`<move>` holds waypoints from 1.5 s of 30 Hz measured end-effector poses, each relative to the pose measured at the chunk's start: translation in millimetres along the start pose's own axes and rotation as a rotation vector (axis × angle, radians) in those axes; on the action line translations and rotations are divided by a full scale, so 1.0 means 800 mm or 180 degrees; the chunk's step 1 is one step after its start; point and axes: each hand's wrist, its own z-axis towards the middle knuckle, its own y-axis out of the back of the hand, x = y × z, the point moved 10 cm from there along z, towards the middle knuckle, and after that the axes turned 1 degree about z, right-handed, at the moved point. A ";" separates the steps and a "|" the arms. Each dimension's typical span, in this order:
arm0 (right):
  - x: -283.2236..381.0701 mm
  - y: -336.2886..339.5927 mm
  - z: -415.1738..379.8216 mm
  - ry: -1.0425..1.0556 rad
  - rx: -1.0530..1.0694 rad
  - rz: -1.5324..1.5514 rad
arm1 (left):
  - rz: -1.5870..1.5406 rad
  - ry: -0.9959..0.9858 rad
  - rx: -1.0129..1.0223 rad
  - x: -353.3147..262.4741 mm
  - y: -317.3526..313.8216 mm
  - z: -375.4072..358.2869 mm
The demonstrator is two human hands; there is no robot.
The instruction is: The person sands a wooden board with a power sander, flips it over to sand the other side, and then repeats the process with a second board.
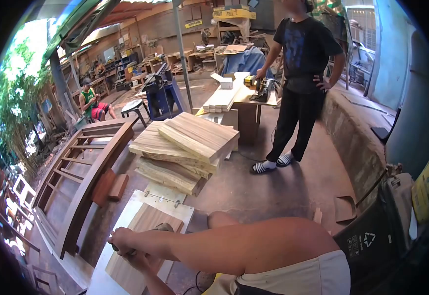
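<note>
For a good, even pass, the tool point(114, 247) seems best pressed flat and steady on the board point(145, 221), with the cord point(197, 281) loose. The board lies on the near-left table point(179, 207). The right hand point(123, 238) curls round the tool, its arm reaching leftward; the left hand point(141, 260) is beside it, its closure unclear.

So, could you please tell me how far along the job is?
The stacked panels already look cut to shape. In hand is one panel on the white board, both hands holding a partly hidden tool over it. Finishing it seems left; whether the stack awaits the same, I can't tell.
</note>
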 end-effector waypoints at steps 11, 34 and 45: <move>0.002 -0.003 0.005 0.0039 0.0086 -0.0174 | -0.0126 0.0224 0.0050 0.027 0.005 0.007; -0.005 -0.021 0.015 0.0076 0.0293 -0.0315 | -0.0162 0.0121 0.0177 0.057 -0.004 0.014; -0.019 -0.045 0.036 0.0109 0.0483 -0.0328 | -0.1210 0.0323 0.0518 -0.023 0.002 -0.007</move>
